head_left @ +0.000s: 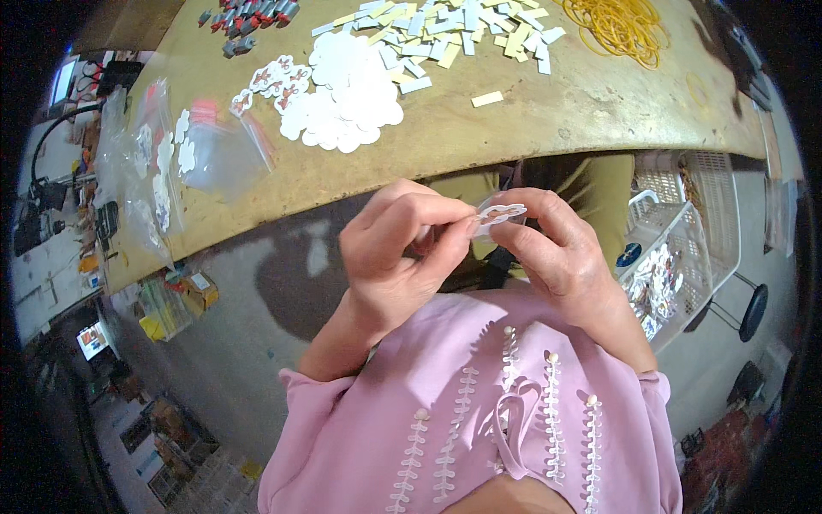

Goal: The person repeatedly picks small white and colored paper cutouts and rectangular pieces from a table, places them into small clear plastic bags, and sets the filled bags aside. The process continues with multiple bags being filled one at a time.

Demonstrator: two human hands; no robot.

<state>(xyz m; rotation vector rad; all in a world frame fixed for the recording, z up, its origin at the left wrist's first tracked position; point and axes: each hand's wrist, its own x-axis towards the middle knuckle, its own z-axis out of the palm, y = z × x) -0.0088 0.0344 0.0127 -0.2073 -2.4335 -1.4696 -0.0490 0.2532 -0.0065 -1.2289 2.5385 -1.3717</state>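
In front of my chest, just off the table's near edge, both hands hold a small clear plastic bag [501,219] with a white-edged, brown-printed cutout in it. My left hand [387,244] pinches the bag's left end between thumb and index finger. Opposite it, my right hand [561,250] grips the right end, thumb below and fingers above. Farther off on the table lie a pile of white scalloped cards [342,107] and several printed cutouts [280,79]. A stack of clear bags with red strips [218,152] is left of them.
The worn table [548,128] also carries pale yellow and white strips [441,34], yellow rubber bands [621,30] and grey-red small parts [248,24]. More plastic bags [137,171] hang over its left edge. White plastic baskets [723,227] stand at the right, one with scraps [655,287].
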